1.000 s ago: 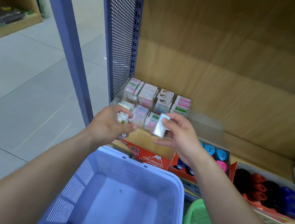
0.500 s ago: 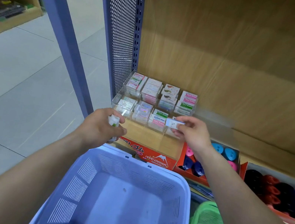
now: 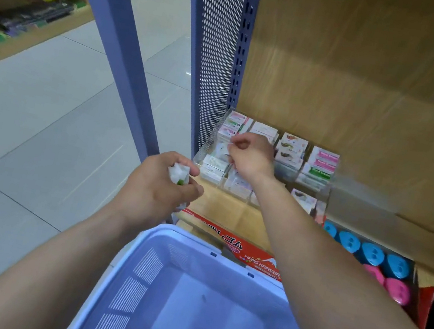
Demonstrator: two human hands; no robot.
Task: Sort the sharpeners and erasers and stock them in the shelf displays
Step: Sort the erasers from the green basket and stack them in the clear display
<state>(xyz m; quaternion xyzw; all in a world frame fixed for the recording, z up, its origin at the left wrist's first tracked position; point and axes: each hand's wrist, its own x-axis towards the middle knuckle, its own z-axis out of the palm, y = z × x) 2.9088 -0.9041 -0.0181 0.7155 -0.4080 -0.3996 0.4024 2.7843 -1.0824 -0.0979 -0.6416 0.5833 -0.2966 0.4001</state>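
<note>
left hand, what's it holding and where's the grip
A small white wrapped eraser with a green patch. The left hand has its grip round the lower part, and the top pokes out between thumb and fingers.

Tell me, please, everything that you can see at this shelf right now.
Shelf: one, wood, fills the upper right.
Clear display: one, transparent, in the shelf's back left corner.
Packaged erasers: many, white with pink or green labels, in the display's compartments.
Eraser box: one, red, in front of the display.
Sharpeners: four blue and two pink visible, right of the red box.
Basket: one, lilac, nearest the camera.
Perforated panel: one, blue-grey, left of the shelf.
Left hand: grips small white packs, left of the display.
Right hand: appears to pinch a white eraser over the display's left compartments.
</note>
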